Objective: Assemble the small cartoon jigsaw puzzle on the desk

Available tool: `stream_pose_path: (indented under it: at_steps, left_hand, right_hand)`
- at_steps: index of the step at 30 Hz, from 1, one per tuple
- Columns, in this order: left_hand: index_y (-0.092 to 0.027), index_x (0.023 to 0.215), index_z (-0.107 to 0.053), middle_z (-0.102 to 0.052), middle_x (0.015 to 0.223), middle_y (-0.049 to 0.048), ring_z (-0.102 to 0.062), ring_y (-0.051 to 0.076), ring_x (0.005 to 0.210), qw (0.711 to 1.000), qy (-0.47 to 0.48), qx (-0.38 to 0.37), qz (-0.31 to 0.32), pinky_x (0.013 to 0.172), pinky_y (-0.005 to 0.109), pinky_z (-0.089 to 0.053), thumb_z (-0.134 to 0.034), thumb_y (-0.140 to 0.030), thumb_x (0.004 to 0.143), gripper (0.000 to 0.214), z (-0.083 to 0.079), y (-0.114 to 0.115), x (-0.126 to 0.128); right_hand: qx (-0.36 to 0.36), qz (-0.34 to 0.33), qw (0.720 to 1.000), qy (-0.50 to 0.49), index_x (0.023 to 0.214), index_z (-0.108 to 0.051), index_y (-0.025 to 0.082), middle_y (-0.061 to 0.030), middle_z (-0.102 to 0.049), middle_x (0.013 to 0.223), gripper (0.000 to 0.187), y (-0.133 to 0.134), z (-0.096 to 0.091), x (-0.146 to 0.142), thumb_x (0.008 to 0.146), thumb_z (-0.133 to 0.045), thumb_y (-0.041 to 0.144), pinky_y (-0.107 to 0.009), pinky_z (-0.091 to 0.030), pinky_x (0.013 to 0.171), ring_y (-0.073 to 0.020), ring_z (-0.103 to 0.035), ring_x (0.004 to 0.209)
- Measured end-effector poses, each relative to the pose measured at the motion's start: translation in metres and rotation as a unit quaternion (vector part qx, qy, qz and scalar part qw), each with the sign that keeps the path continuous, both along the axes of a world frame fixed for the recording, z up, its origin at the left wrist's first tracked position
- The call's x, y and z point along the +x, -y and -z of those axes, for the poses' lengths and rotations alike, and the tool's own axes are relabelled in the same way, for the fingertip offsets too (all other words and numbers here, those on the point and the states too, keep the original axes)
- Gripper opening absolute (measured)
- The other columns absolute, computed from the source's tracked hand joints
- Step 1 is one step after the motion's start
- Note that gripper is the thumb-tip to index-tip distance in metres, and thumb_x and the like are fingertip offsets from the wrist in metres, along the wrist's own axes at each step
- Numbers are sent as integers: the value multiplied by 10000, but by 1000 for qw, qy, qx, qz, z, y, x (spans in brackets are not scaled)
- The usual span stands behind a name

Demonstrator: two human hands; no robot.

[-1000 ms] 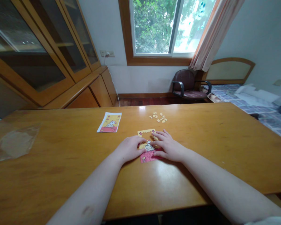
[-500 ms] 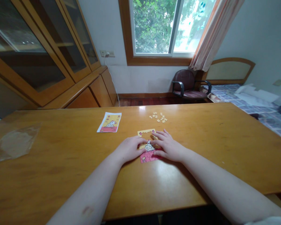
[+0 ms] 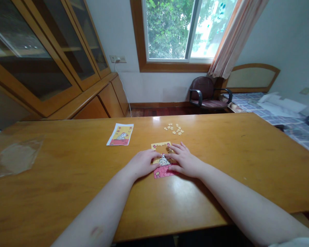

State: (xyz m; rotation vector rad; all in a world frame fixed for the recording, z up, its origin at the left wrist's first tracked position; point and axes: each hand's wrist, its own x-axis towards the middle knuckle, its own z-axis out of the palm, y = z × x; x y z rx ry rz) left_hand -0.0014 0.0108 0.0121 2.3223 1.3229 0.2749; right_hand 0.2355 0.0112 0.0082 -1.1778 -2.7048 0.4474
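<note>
A partly assembled jigsaw puzzle (image 3: pixel 161 171) lies flat on the table, with a yellow top, a pink bottom and a white animal in the middle. A gap in its upper part shows the bare wood. My left hand (image 3: pixel 143 163) rests at its left side, thumb and fingers apart and touching the pieces. Over the right side lies my right hand (image 3: pixel 186 160), its fingers spread, covering part of the picture. Beyond the puzzle, several loose puzzle pieces (image 3: pixel 179 131) lie scattered, their pale sides up. The reference picture (image 3: pixel 122 135) lies to the left, showing a similar animal.
A clear plastic bag (image 3: pixel 15 157) lies on the left of the wooden table (image 3: pixel 79 199). Glass-door cabinets (image 3: pixel 67 44) line the left wall. Past the table's far edge are an armchair (image 3: pixel 204 90) and a bed (image 3: pixel 260 99).
The puzzle's lower part has shifted very slightly left under my fingers. Both hands stay almost where they were.
</note>
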Motion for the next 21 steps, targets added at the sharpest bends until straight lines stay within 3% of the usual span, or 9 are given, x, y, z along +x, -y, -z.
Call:
stream_pose_path:
  at_steps: [15,21]
  left_hand:
    - [-321,1170,-664,-687,965,32,-621,200,854,1000,-24,-10,1,736,292,-454,-547,-375,853,342,0,-3,-3]
    - [-316,1182,-662,-694,996,39,-629,205,878,999,-32,-10,0,754,294,-462,-539,-358,859,348,0,-5,-3]
  right_hand:
    - [-25,6,999,20,1430,-467,301,-150,-280,1566,711,0,5,-2,839,-519,694,-638,-94,1138,-367,-188,1449]
    - [-25,0,999,23,1462,-418,289,-171,-212,1586,861,-3,11,-1,741,-639,704,-648,-48,1134,-388,-136,1460]
